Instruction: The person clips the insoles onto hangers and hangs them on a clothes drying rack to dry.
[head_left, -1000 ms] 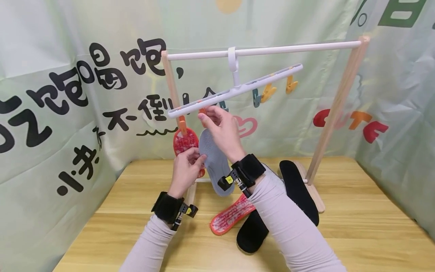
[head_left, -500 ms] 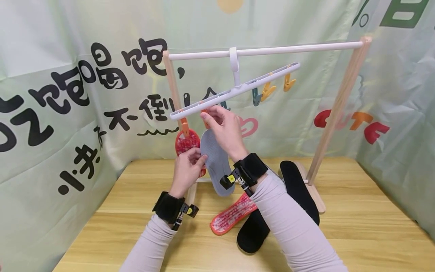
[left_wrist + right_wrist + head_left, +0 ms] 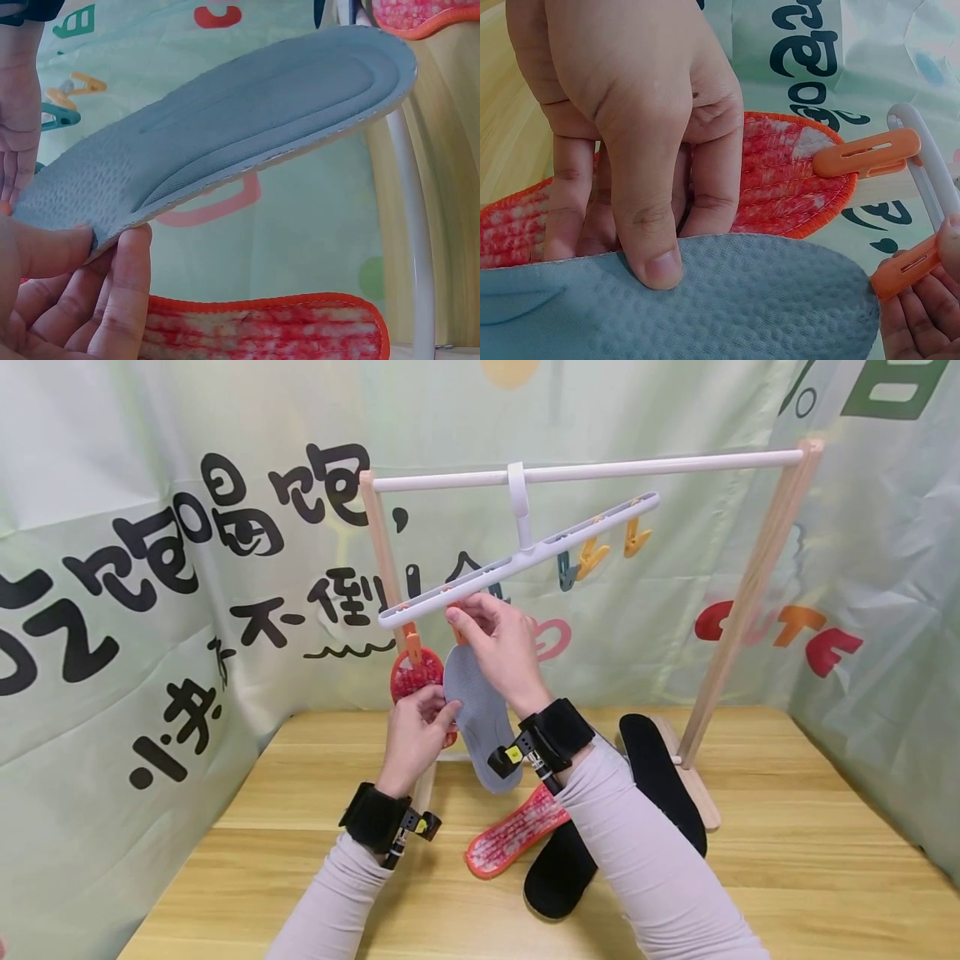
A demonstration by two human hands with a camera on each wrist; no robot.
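A grey insole hangs at a slant under the left half of a white clip hanger. My left hand pinches its side edge, thumb on the dimpled face and fingers behind, as the left wrist view shows. Just above, my right hand pinches an orange clothespin between thumb and fingers. That clothespin's tip sits right at the insole's upper end in the right wrist view. Behind my left hand, a red-and-white insole hangs from another orange clothespin at the hanger's left end.
The hanger hooks over the white rod of a wooden stand, its left end low. Yellow clothespins and a blue-green one dangle on its right half. Another red insole and black insoles lie on the wooden table.
The orange clothespin in my right hand has come down slightly toward the grey insole's upper end. The hanger tilts a bit more, its left end lower. My left hand keeps its pinch.
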